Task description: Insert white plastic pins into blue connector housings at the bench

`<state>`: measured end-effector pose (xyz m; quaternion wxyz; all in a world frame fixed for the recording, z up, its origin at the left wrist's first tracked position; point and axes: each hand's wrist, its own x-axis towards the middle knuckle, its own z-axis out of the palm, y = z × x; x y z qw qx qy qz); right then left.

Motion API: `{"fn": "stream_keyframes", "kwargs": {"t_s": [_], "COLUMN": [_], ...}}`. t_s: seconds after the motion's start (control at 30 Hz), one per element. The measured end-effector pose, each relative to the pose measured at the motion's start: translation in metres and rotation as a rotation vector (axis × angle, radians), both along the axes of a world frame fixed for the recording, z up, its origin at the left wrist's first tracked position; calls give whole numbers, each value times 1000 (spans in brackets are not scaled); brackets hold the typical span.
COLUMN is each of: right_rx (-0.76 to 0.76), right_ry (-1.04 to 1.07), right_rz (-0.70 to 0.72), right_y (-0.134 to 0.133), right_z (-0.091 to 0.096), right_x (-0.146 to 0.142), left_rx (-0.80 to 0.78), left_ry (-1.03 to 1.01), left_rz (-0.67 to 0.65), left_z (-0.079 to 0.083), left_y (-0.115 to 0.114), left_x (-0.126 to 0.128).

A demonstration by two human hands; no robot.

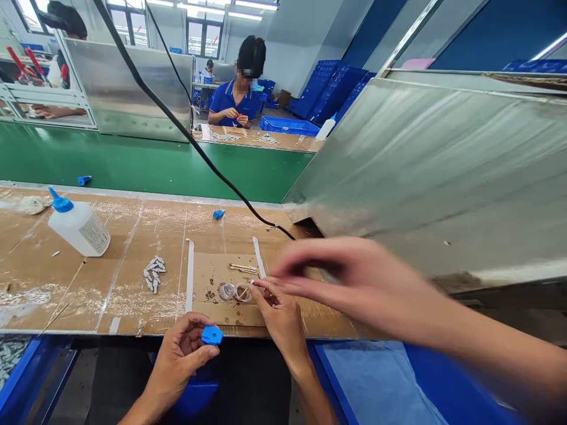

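Hands were both occupied: the left hand [188, 345] gripped a blue part [212, 335] by the near edge of the surface [128, 295], while the right hand [281, 313] pinched a swab [247, 289] slanting over a small dish [239, 295]. Another person's blurred hand [332, 265] reached across from the right. Grey pieces [155, 274] lay heaped leftward; a second blue part [218, 214] rested near the far edge.

A black cable [221, 175] slants before the long green surface [146, 159].

Obstacle at right: co-worker's arm [425, 301]
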<state>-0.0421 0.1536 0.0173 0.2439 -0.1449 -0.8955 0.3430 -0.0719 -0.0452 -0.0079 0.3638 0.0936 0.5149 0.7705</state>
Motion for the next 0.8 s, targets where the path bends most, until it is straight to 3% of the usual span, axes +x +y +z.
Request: {"fn": "stream_keyframes", "kwargs": {"t_s": [0.07,0.13,0.23,0.37,0.6,0.7,0.8], "right_rx": [148,404,504,606,718,678,572], "right_ry": [-87,-237,-289,-342,-367,-312,-224], "right_rz": [201,537,703,873,968,984,882], "right_y": [-13,-26,-44,-58,-68,-55,-36], "right_z": [15,32,51,56,43,52,65], "right_x": [-37,-77,-123,-145,-152,-152,-121], "left_rx": [-1,-9,-34,-58,-37,-2,-7], "left_ry": [36,70,67,12,21,85,110], "left_rz": [-25,-42,-17,-47,-106,-115,-143], "left_z": [-5,-7,-5,2,-1,-6,-9], "left_y": [-2,-3,-6,-9,-27,-43,-58], "left_x": [-1,-2,-3,-3,3,6,6]}}
